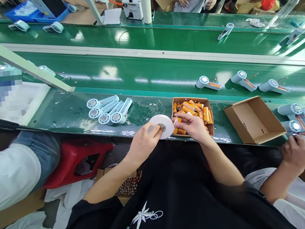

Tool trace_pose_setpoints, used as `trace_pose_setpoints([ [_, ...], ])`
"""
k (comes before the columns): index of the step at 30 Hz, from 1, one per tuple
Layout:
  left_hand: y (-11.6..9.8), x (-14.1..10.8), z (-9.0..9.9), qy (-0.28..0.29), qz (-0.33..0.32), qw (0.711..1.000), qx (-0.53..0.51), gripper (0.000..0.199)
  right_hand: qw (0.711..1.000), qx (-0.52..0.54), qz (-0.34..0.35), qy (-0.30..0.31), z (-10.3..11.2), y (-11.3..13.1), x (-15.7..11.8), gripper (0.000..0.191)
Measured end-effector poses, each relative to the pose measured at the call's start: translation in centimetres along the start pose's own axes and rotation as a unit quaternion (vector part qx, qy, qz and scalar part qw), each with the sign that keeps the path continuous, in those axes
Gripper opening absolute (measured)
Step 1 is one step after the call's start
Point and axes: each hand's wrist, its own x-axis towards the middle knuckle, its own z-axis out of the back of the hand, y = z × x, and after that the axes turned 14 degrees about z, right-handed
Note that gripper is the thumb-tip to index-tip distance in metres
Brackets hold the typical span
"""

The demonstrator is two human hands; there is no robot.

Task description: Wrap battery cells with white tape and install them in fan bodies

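Observation:
A round white roll of tape (165, 121) is held in my left hand (146, 139), whose fingers reach into its core. Just right of the roll, my right hand (194, 125) pinches a small white piece at the roll's edge. Under and behind that hand, a cardboard box (211, 129) holds several orange battery cells (192, 107). Several light blue fan-like devices (117, 118) lie together on the bench left of the roll.
An open cardboard box (255, 119) sits to the right, beside another person's hands (296, 154) and more blue devices (289, 109). Others lie on the green conveyor (142, 67). A slanted metal post (26, 63) and red stool (75, 156) are at left.

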Motion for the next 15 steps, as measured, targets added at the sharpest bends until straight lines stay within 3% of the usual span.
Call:
trace_pose_setpoints([
  [2,-0.4,0.2,-0.4,-0.014,0.037,0.999,0.005,0.035,0.985,0.069,0.039,-0.154,-2.0,-0.9,-0.5,0.059],
  [4,-1.1,0.2,-1.0,-0.029,0.064,0.998,-0.006,0.036,0.958,0.107,0.083,-0.253,-4.3,-1.4,-1.0,0.064],
  [7,-3.0,-0.7,-2.2,-0.059,0.088,0.992,-0.063,0.035,0.945,0.130,0.096,-0.285,-5.6,-1.8,-1.3,0.071],
  [9,-4.3,-1.9,-3.2,-0.053,0.072,0.989,-0.117,0.033,0.951,0.125,0.089,-0.268,-3.6,-1.5,-0.9,0.072],
  [11,-4.9,-3.4,-4.1,-0.005,0.036,0.986,-0.163,0.031,0.940,0.089,0.129,-0.302,0.5,-0.8,0.0,0.069],
  [14,-2.8,-4.6,-5.2,0.080,0.058,0.982,-0.164,0.040,0.857,-0.018,0.276,-0.435,7.4,0.4,1.6,0.067],
  [15,-1.2,-4.4,-5.3,0.099,0.088,0.979,-0.153,0.047,0.842,-0.044,0.301,-0.444,9.0,0.6,1.9,0.069],
])
